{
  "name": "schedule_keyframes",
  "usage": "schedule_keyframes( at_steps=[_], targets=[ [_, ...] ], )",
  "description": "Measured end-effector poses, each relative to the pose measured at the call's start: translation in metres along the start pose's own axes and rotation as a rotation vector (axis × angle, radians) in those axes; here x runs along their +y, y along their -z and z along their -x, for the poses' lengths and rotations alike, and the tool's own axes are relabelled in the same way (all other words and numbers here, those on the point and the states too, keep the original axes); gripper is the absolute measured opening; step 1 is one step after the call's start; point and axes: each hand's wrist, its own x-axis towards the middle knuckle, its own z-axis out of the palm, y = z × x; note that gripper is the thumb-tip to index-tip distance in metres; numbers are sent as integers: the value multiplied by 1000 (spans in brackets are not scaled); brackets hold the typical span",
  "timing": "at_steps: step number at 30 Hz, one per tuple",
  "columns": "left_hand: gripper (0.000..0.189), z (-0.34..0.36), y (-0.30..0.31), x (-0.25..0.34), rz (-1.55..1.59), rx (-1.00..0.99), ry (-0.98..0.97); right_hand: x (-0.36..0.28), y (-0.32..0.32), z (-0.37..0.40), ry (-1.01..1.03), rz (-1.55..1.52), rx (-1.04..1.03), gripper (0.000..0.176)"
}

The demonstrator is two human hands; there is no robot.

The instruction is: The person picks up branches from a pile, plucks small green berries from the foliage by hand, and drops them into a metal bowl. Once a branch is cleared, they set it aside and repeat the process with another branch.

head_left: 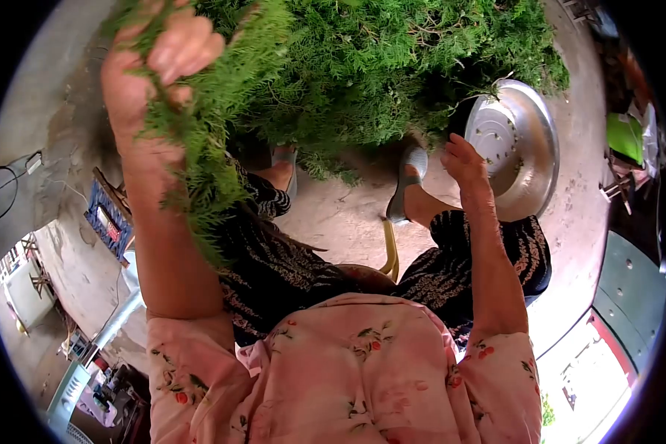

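Note:
My left hand (181, 55) is raised at the upper left, its fingers wrapped round a leafy evergreen branch (214, 133). The flat, feathery green sprays hang past my forearm towards my lap. My right hand (466, 160) is held over the near left rim of a wide metal basin (544, 155), with the fingers loosely bent and somewhat apart. Nothing shows in that hand. Several small greenish bits (505, 144) lie scattered on the basin's bottom. A large heap of similar evergreen branches (362, 81) fills the top of the view, and one sprig reaches over the basin's rim.
My slippered feet (411, 181) rest on the concrete floor (333, 222) between the heap and my seat. A curved yellowish piece (391, 248) stands out between my knees. At the left are a blue item (107, 218) and a pale green chair (70, 388); a bright green object (624, 138) is at right.

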Motion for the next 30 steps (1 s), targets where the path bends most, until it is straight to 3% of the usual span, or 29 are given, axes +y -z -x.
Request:
schedule_keyframes(
  at_steps=[4, 5, 8, 10, 14, 15, 16, 17, 19, 22, 24, 25, 26, 28, 30],
  targets=[
    [19, 12, 30, 10, 72, -65, -98, -33, -29, 6, -15, -89, -67, 38],
    [21, 15, 33, 7, -6, -72, -231, -43, -37, 7, -14, -92, -67, 38],
    [34, 19, 31, 18, 188, -40, -147, -74, -63, 7, 57, -109, -138, 34],
    [30, 15, 38, 16, 116, -66, -173, -95, -78, 9, 365, -87, -312, 37],
    [24, 11, 41, 15, 144, -140, -133, -143, -102, 24, 238, -138, -484, 47],
    [21, 17, 23, 8, -126, 100, -247, -149, -106, 29, 221, -104, -606, 45],
    [19, 15, 17, 8, -211, 156, -319, -158, -111, 34, 220, -69, -728, 44],
    [18, 13, 12, 7, -300, 220, -388, -162, -113, 41, 325, 65, -752, 55],
    [18, 10, 18, 15, -94, 38, -332, -154, -107, 44, 482, 339, -782, 50],
    [24, 8, 12, 15, 89, 28, -298, -147, -94, 43, 536, 518, -756, 42],
    [37, 6, 1, 6, -213, 54, -478, -157, -91, 41, 432, 465, -806, 41],
    [32, 3, 2, 4, -96, -1, -449, -162, -95, 38, 335, 288, -832, 53],
    [28, 0, 2, 2, 23, -53, -415, -173, -101, 43, 358, 297, -815, 53],
    [25, -6, 3, -2, 260, -143, -310, -190, -122, 56, -153, -216, -740, 70],
    [31, -12, -7, -8, 363, -232, -242, -191, -144, 61, -215, -456, -613, 73]
  ],
)
